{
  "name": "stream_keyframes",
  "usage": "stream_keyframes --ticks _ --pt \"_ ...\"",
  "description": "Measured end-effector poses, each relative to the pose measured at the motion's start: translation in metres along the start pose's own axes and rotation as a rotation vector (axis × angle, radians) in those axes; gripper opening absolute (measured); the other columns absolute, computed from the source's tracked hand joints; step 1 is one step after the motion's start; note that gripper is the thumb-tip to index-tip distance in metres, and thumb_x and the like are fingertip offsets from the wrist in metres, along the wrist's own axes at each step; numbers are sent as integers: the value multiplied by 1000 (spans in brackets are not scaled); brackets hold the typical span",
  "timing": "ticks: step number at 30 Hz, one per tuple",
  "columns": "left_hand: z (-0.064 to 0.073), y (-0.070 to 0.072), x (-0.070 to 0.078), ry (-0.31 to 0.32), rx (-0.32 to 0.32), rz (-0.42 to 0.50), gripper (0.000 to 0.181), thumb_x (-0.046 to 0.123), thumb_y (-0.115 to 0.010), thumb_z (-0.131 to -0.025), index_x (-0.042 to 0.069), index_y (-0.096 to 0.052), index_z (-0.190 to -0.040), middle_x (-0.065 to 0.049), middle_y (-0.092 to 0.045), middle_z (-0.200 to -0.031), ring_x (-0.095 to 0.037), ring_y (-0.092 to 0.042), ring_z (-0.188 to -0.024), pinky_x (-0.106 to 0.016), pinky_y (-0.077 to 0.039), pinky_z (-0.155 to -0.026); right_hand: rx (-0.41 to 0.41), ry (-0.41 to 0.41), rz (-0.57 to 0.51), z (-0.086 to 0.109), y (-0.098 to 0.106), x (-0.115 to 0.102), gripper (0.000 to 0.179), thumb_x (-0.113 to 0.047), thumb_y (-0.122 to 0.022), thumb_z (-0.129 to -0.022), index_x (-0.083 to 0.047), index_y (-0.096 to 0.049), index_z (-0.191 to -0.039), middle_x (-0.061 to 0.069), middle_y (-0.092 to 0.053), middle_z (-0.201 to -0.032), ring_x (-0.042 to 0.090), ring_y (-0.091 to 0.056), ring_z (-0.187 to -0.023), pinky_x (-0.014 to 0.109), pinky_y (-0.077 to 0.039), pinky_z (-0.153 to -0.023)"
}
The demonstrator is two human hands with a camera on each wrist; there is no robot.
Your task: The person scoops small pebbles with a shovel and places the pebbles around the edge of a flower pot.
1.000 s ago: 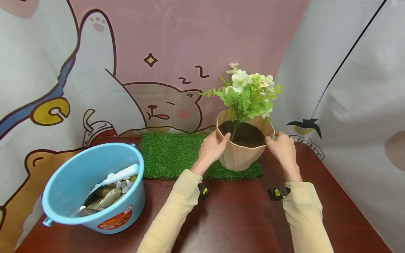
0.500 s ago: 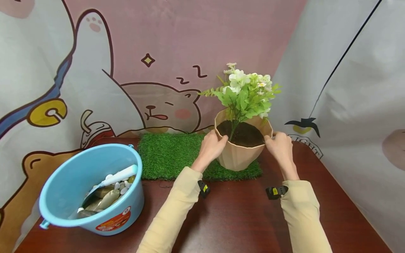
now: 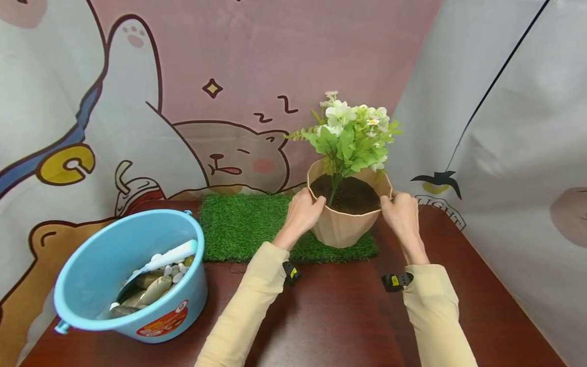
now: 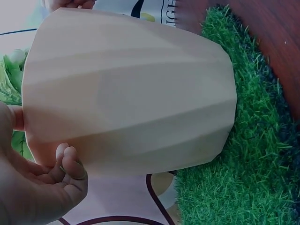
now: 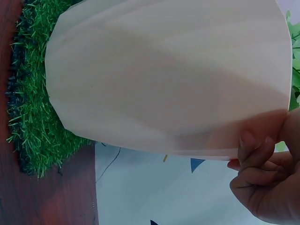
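Observation:
A beige faceted flowerpot (image 3: 345,228) with dark soil (image 3: 350,196) stands on the right part of a green artificial grass mat (image 3: 247,224). From the soil rises a bunch of white flowers with green leaves (image 3: 350,135), leaning a little. My left hand (image 3: 304,211) grips the pot's rim at its left, thumb on the near edge and fingers against the outer wall (image 4: 126,89). On the opposite side my right hand (image 3: 401,213) pinches the rim the same way. In the right wrist view, that hand's fingers (image 5: 258,161) curl by the wall.
On the left of the dark red table (image 3: 339,316) stands a blue bucket (image 3: 188,306) with stones (image 3: 156,289) and a trowel with a pale handle (image 3: 171,255) in it. Printed cloth (image 3: 348,46) hangs closely behind the mat and along the sides.
The pot and flowers shift slightly left over the mat, both hands moving with them and keeping their grip. The whole head view also drifts a little.

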State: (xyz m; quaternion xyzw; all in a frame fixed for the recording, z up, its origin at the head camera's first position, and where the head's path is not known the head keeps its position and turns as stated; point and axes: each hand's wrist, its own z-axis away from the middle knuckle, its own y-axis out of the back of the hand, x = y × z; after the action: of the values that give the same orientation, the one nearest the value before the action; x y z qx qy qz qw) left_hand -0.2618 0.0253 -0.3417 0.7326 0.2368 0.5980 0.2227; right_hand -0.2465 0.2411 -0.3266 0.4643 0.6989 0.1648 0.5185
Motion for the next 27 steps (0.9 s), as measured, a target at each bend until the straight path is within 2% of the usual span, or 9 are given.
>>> stream_keyframes --ticks 6,12,19,22,27 --pt "4 10 0 -31 44 -1 23 28 -49 -89 7 -55 -96 -12 -60 -98 -31 -60 -93 -43 -47 -82 28 42 -31 1 -3 -6 25 -11 -47 -83 -4 -54 -60 0 -39 -47 25 -41 -54 32 -30 -48" --pt "10 23 -2 -29 88 -10 26 28 -50 -89 5 -56 -97 -15 -61 -100 -34 -61 -96 -45 -47 -85 31 76 -61 2 -9 -16 25 -10 -47 -83 -5 -53 -59 0 -38 -47 23 -38 -52 32 -28 -46" --pt "11 23 -1 -54 99 -7 27 27 -50 -88 3 -57 -98 -15 -61 -98 -36 -61 -97 -47 -47 -85 17 63 -92 4 -7 -14 26 -10 -45 -84 -5 -54 -60 -4 -39 -43 16 -36 -42 29 -29 -42" --pt "11 24 -1 -55 101 -19 26 27 -49 -88 4 -57 -97 -16 -61 -98 -36 -61 -97 -47 -47 -85 11 64 -98 6 -7 -15 27 -10 -45 -84 -7 -54 -59 -4 -39 -42 14 -34 -39 27 -28 -41" --pt "15 37 -9 -24 126 -48 31 28 -49 -89 1 -57 -102 -18 -61 -102 -39 -61 -100 -48 -46 -87 -6 90 -122 7 -19 -27 27 -11 -45 -85 -9 -50 -59 -1 -40 -44 12 -32 -38 26 -27 -41"
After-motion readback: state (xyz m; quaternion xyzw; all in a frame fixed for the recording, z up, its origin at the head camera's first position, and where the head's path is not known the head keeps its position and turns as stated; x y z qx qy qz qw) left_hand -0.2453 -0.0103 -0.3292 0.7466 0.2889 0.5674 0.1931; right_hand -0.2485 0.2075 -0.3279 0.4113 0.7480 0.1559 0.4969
